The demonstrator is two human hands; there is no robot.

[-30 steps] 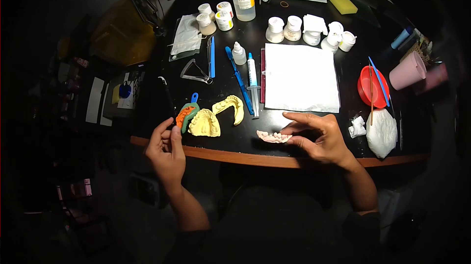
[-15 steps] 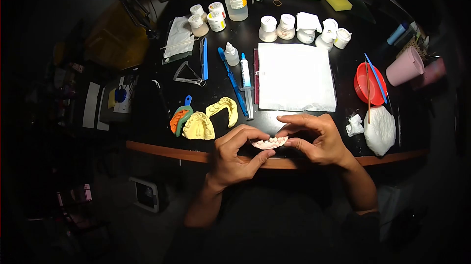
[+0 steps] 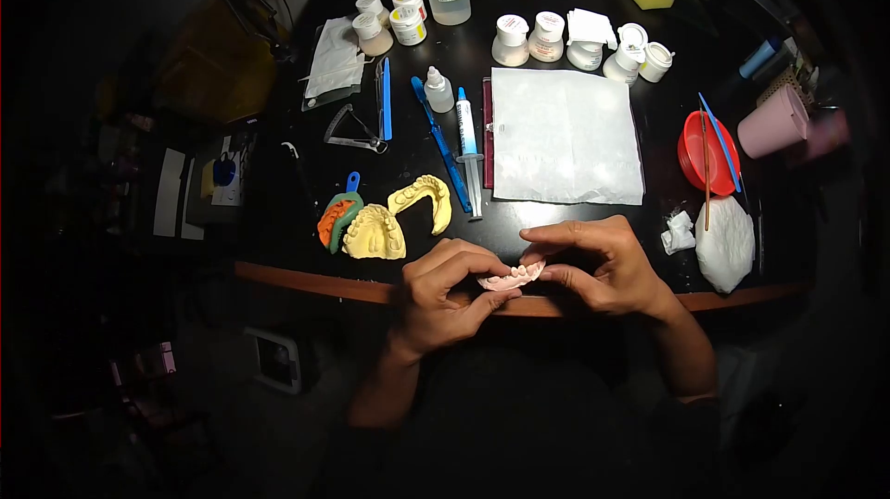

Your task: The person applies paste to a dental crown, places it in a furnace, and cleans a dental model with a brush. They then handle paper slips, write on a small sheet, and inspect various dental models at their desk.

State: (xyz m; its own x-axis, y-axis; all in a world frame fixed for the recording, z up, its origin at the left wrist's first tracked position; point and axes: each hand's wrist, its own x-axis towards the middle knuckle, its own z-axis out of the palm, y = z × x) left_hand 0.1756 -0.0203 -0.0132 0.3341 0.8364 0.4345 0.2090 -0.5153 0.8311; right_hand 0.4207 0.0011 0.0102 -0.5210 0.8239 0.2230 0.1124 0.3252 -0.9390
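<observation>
A small pinkish-white dental cast (image 3: 508, 282) with a row of teeth is held just above the table's front edge. My left hand (image 3: 451, 288) pinches its left end, thumb below and fingers on top. At the other end, the thumb and a bent finger of my right hand (image 3: 601, 267) close on the cast, while the index finger stretches out above it. To the left of my hands lie a yellow tooth cast (image 3: 375, 233), a horseshoe-shaped yellow cast (image 3: 408, 195) and a green impression tray (image 3: 349, 210) with orange material.
Behind my hands lies a white paper sheet (image 3: 565, 136). A syringe (image 3: 469, 142), a blue pen-like tool (image 3: 441, 142) and a dropper bottle (image 3: 438, 91) are left of it. Several jars (image 3: 510, 41) stand behind. On the right are a red bowl (image 3: 691, 149) and a white wad (image 3: 726, 244).
The cast has tipped slightly, showing more of its teeth, its right end a little higher. Both hands keep their hold. The view has shifted slightly, so the table items sit higher.
</observation>
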